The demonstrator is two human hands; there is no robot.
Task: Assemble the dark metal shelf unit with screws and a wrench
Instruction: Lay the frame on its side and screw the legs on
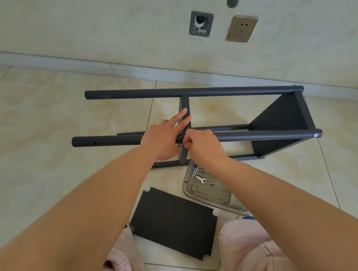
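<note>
Lying on the tiled floor point(53, 114) beside the near lower pole, a clear plastic tray point(207, 194) holds a few silver screws point(196, 170) and a small wrench point(202, 179), with 1 loose dark shelf panel point(173, 223) flat just left of it. Open tile spreads left of the shelf unit point(235, 133), which lies on its side near the baseboard point(95, 66). At its middle shelf, the left hand point(163, 139) rests on the front pole with 2 fingers straight, touching the right hand point(204, 145), whose curled fingers pinch something too small to tell.

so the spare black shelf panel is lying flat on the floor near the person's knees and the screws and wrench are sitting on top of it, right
Not quite. The head view shows the spare shelf panel flat on the floor by the knees, but the screws and wrench lie in the clear plastic tray beside it, not on the panel.
</note>
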